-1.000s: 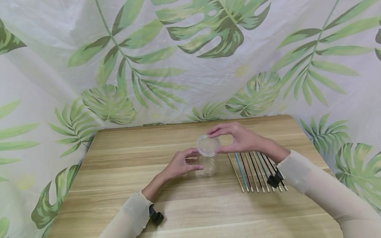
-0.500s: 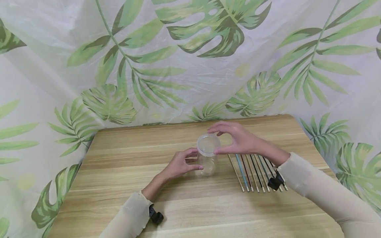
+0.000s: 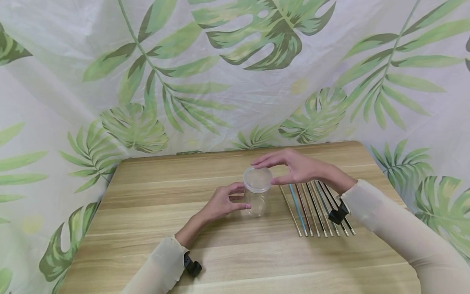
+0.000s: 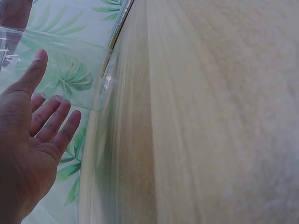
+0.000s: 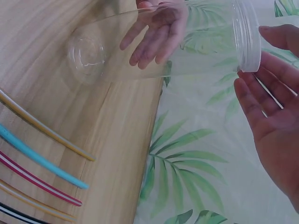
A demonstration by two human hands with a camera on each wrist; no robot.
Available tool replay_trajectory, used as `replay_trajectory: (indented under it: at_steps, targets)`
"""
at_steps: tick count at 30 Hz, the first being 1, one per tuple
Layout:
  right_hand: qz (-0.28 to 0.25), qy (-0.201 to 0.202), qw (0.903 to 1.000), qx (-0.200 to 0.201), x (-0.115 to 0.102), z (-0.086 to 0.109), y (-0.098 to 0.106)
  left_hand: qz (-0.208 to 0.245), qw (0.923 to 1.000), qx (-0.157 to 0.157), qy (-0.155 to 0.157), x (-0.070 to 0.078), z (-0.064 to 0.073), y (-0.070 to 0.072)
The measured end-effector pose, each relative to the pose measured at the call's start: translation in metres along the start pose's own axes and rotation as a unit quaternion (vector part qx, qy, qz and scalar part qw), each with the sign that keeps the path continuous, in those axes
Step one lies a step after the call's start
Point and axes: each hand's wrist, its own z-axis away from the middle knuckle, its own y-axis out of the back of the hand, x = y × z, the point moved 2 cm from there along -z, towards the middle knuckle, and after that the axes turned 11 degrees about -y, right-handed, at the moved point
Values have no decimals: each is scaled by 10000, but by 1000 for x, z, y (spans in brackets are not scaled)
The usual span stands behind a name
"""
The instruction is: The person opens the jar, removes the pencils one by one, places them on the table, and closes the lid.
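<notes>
A clear plastic jar [image 3: 258, 207] stands upright on the wooden table, its round translucent lid [image 3: 258, 179] on top. My left hand [image 3: 220, 202] holds the jar's body from the left, thumb at the near side and fingers at the far side. In the left wrist view the thumb lies along the clear wall [image 4: 70, 70]. From the right, my right hand [image 3: 299, 168] grips the lid's rim between thumb and fingers. The right wrist view shows the ridged lid [image 5: 247, 37] between that thumb and fingers. Nothing shows inside the jar.
Several pencils [image 3: 298, 210] with eraser ends lie side by side on the table [image 3: 176, 253], right of the jar under my right forearm. A leaf-printed cloth [image 3: 205, 102] hangs behind the table's back edge.
My right hand's fingers shift round the lid's rim: the thumb slides to the near side, then back to the right, with the fingers reaching further left. The left hand and jar stay put.
</notes>
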Motion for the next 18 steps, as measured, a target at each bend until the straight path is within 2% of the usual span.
replay_trajectory:
  at_steps: [4,8,18]
  targets:
    - [189,-86,9996,192,-2,0,0,-2,10000,5,-17,0,0,0]
    - [389,-102,9977,548,-3,2,-3,-13,10000,2,-6,0,0,0]
    - [763,175,9839,1607,-8,6,-14,-55,10000,36,21,2,0,-1]
